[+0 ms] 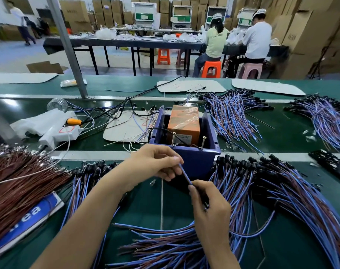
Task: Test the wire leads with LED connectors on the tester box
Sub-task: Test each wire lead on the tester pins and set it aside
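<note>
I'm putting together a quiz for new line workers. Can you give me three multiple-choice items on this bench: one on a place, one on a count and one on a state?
1. Where does the orange block sit?
A. on the floor
B. inside the blue tester box
C. on a shelf

2. How many screws stand up at the box's near rim?
A. one
B. two
C. four

3. How is the blue wire lead held?
A. lying loose, untouched
B. by one hand alone
C. pinched by both the left hand and the right hand

Answers:
1. B, the box walls surround the block.
2. B, one screw stands towards each end of the near rim.
3. C, each hand's fingers close on the lead.
</note>
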Motion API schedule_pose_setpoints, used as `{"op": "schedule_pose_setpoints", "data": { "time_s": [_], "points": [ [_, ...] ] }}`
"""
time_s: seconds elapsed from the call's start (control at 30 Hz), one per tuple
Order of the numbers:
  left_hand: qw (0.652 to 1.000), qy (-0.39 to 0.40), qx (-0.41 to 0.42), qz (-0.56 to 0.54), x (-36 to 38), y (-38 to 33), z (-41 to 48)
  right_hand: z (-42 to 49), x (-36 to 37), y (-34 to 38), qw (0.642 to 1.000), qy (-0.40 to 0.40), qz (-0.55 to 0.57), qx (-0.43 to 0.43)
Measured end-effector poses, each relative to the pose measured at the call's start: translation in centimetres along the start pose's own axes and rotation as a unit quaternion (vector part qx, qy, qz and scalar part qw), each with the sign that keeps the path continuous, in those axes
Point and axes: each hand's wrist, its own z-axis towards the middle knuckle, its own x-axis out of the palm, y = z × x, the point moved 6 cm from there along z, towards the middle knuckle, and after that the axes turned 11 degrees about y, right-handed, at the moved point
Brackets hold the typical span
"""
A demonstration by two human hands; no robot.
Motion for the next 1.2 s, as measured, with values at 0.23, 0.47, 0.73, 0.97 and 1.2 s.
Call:
{"op": "schedule_pose_setpoints", "data": {
  "time_s": [0.23,0.47,0.73,0.97,1.2],
  "points": [
    [0.999,0.047,0.007,-0.024,2.3,0.4,0.5,-0.2,-0.5,-0.7,0.994,-0.029,0.085,0.058],
    [1.0,0.025,0.015,-0.003,2.9,0.4,0.8,-0.3,-0.6,-1.2,0.99,-0.039,0.108,0.084],
    [0.999,-0.019,-0.022,-0.045,2.1,0.9,0.9,-0.8,-1.4,-2.7,0.978,-0.108,0.11,0.142],
    [0.995,-0.063,-0.065,-0.03,1.1,1.6,1.0,-0.7,-1.2,-2.6,0.98,-0.095,0.075,0.16],
    [0.993,-0.091,-0.069,-0.004,0.6,1.9,1.1,-0.5,-1.1,-2.1,0.987,-0.067,0.054,0.136]
  ]
}}
